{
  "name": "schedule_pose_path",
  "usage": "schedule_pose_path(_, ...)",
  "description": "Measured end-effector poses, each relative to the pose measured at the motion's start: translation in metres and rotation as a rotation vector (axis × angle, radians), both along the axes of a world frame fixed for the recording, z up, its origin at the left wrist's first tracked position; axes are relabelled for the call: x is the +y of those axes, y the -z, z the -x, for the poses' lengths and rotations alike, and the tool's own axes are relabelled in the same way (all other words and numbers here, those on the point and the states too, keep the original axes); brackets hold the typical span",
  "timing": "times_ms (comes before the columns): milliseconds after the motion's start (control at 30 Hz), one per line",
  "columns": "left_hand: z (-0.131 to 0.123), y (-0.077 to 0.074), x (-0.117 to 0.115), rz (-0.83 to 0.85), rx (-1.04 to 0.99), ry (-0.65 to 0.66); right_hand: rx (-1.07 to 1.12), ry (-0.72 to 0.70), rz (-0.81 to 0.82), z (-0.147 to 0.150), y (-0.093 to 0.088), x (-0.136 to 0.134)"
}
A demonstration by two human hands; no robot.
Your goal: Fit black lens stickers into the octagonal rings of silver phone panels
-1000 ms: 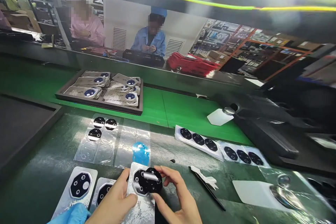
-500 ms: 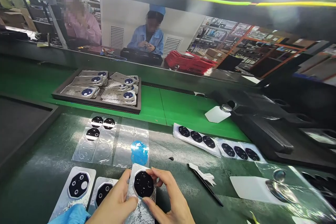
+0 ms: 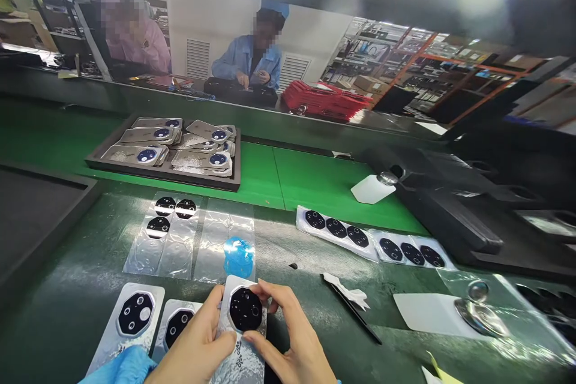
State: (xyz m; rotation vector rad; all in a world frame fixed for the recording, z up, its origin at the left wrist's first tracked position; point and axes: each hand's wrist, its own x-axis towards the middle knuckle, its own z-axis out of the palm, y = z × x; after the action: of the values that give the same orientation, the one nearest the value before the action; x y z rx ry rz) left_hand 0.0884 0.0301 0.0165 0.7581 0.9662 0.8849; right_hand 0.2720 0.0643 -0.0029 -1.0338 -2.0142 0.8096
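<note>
My left hand is closed round the side of a silver phone back cover, thumb on its face. A round black camera lens cover sits in the octagonal ring at the top of it. With thumb and fingertips my right hand grips the lens cover's right and lower edge. To the left lie two more phone back covers, one fully in sight and one partly behind my left hand. Black lens covers stick to a clear film sheet beyond, beside a sheet bearing blue round films.
A dark tray of stacked phone back covers stands at the back left. Strips of lens covers, black tweezers with white tissue, and white bottles with metal pump tops lie rightward. A co-worker sits opposite.
The view has shifted slightly. My hands keep nearly the same hold on the phone back cover and lens cover. Across the bench, the co-worker's hands have moved apart and lower.
</note>
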Motion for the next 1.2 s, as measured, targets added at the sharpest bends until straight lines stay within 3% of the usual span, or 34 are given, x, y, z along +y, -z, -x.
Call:
schedule_pose_path(500,0.0015,-0.0043,-0.0005,0.011,0.132,0.029,-0.014,0.009,-0.052,0.0000,-0.0013,0.0008)
schedule_pose_path(700,-0.0029,0.0016,-0.0043,0.130,0.262,-0.184,-0.047,-0.005,-0.067,0.0013,-0.0038,-0.0008)
schedule_pose_path(900,-0.0021,0.0017,-0.0002,-0.039,0.261,-0.038,-0.076,-0.017,-0.075,0.0033,-0.0082,-0.0026)
schedule_pose_path(1200,-0.0011,0.0011,0.0013,-0.030,0.184,-0.083,-0.022,0.026,-0.132,0.0036,-0.0030,-0.0032)
